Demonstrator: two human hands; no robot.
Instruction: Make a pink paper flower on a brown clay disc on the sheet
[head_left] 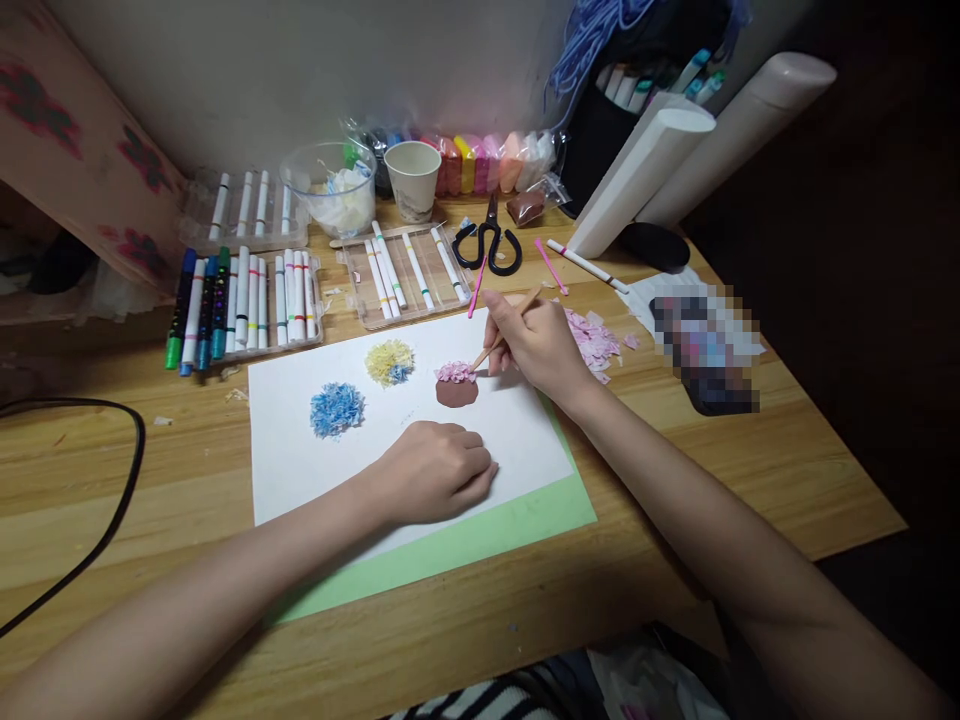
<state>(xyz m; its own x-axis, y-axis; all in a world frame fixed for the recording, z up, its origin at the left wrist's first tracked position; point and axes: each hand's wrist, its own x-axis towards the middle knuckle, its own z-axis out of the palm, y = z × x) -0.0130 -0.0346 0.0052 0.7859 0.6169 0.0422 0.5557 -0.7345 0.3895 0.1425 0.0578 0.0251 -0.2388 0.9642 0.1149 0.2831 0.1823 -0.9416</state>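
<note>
In the head view, my right hand (532,340) grips a thin wooden stick (491,352), its tip touching crumpled pink paper bits (455,372). These bits cover the upper part of a flat brown oval (457,392), which looks like clay, on a white sheet (285,480). My left hand (442,470) rests on the sheet just below the oval, fingers curled into a loose fist. Further left on the paper sit a blue tuft (337,410) of shredded bits and a yellow one (388,360) with some blue. A green sheet (480,540) lies underneath.
Pink scraps (592,342) lie right of my right hand. Behind the sheet are black scissors (491,240), marker cases (259,300), a paper cup (413,180), a plastic bowl (330,195) and bagged clay (487,165). A phone (705,350) is at right, a black cable (135,470) at left.
</note>
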